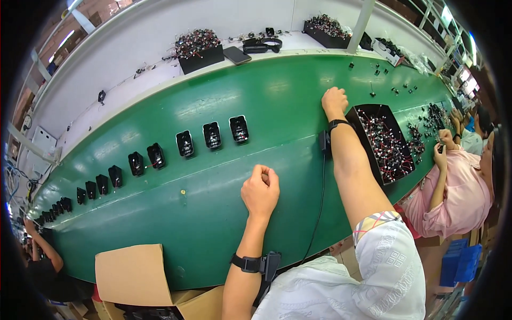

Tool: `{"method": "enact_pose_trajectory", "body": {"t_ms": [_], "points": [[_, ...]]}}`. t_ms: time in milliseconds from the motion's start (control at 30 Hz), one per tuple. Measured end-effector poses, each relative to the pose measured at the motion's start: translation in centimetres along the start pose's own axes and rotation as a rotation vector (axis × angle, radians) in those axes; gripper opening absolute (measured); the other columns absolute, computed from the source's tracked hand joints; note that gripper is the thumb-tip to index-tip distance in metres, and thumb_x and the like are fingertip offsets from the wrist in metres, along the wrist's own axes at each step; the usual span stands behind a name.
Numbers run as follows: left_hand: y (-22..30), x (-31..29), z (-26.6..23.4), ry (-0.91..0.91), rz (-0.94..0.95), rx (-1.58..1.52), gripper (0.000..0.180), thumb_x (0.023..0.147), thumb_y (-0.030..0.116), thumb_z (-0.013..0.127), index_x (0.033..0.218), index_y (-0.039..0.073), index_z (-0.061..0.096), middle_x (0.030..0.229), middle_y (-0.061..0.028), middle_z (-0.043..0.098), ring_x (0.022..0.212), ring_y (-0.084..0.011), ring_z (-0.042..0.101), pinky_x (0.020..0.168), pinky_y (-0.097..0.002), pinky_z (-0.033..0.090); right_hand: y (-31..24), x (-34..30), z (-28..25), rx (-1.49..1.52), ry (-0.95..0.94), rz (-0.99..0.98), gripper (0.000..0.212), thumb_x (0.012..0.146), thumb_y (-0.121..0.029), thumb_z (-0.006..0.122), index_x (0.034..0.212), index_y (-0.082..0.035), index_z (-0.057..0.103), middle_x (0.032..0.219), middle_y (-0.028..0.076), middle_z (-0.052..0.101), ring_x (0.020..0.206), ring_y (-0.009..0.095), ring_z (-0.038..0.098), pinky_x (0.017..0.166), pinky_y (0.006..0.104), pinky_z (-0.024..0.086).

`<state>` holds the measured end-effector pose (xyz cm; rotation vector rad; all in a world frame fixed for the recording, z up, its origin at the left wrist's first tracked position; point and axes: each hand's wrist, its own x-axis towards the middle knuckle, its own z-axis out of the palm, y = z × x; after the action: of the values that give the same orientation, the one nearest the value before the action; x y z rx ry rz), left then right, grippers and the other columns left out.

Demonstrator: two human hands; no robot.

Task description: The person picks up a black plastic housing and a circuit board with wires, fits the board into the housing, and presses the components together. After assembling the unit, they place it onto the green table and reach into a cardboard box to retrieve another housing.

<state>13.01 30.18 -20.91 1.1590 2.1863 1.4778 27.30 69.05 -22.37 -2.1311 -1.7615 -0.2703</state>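
My left hand is closed above the near middle of the green table, its fingers curled in; anything inside is hidden. My right hand is stretched far forward over the table, also closed, just beyond the far left corner of a black box. Nothing shows sticking out of this fist. Heaped in the box are small parts with red and black wires. Nearest my left hand in the row of black housings is one with a pale rim, lying ahead of it and to its left.
Several more black housings run leftward in a line. An open cardboard box stands at the near left edge. Loose black parts lie right. A shelf behind holds a bin of wired parts and a phone. Co-workers sit at both ends.
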Motion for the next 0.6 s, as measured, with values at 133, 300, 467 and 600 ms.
{"method": "enact_pose_trajectory", "body": {"t_ms": [133, 300, 467, 600], "points": [[-0.3, -0.4, 0.0, -0.008, 0.007, 0.053, 0.016, 0.09, 0.02, 0.067, 0.084, 0.006, 0.066, 0.063, -0.0057, 0.067, 0.057, -0.022, 0.064, 0.058, -0.0357, 0.048, -2.3, -1.3, -1.3, 0.173, -0.178, -0.257, 0.038, 0.096, -0.034, 0.057, 0.105, -0.001, 0.073, 0.112, 0.026, 0.071, 0.104, 0.043, 0.07, 0.088, 0.0512, 0.057], [0.0, -0.3, 0.7, -0.023, -0.009, 0.021, 0.014, 0.09, 0.022, 0.066, 0.085, 0.009, 0.066, 0.064, -0.0051, 0.067, 0.059, -0.0259, 0.066, 0.059, -0.0403, 0.05, -6.6, -1.6, -7.1, 0.053, -0.424, -0.838, 0.036, 0.084, -0.03, 0.061, 0.091, 0.002, 0.075, 0.089, 0.024, 0.073, 0.085, 0.039, 0.072, 0.08, 0.0483, 0.057], [0.1, -0.2, 0.1, -0.013, -0.021, -0.016, 0.016, 0.091, 0.018, 0.066, 0.085, 0.003, 0.065, 0.063, -0.0058, 0.066, 0.055, -0.0169, 0.06, 0.057, -0.0328, 0.047, -2.1, -1.3, -21.7, 0.074, -0.707, -1.033, 0.037, 0.083, -0.035, 0.066, 0.072, 0.0, 0.069, 0.063, 0.013, 0.064, 0.058, 0.027, 0.061, 0.056, 0.0425, 0.05], [-0.2, 0.1, 0.7, -0.029, 0.002, 0.02, 0.016, 0.09, 0.018, 0.066, 0.086, 0.003, 0.066, 0.064, -0.0057, 0.067, 0.054, -0.0165, 0.06, 0.057, -0.0332, 0.046, 7.9, 1.7, -25.0, 0.081, -0.866, -0.724, 0.038, 0.088, -0.039, 0.068, 0.073, -0.004, 0.069, 0.061, 0.003, 0.062, 0.058, 0.014, 0.059, 0.053, 0.0311, 0.047]]}}
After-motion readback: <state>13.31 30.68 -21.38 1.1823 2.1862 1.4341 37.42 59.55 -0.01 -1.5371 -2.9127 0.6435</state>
